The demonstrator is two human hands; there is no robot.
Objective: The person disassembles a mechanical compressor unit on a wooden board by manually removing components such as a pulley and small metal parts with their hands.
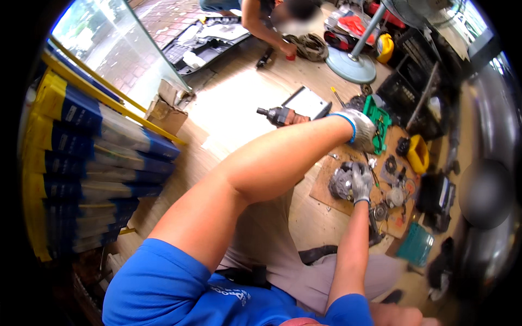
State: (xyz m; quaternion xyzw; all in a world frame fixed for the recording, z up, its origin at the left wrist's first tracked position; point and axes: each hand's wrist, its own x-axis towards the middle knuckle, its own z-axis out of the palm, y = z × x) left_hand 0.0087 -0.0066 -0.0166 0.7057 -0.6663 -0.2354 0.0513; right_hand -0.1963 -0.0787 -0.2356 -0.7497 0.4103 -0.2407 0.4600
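Observation:
My left hand, in a pale knit glove with a blue cuff, reaches far forward beside an opened green tool case. The back of the glove faces me, and its fingers are hidden. Closer in, my right hand, gloved the same way, is closed on the side of a round grey metal machine part. That part sits on a brown board on the floor. Around it lie several loose parts, among them a round metal piece and a ring-shaped one.
An impact wrench lies beside a white box. A yellow cut-open container and a teal case flank the board. Beyond stands a fan base. Another person's hand works far ahead. A stocked rack stands left.

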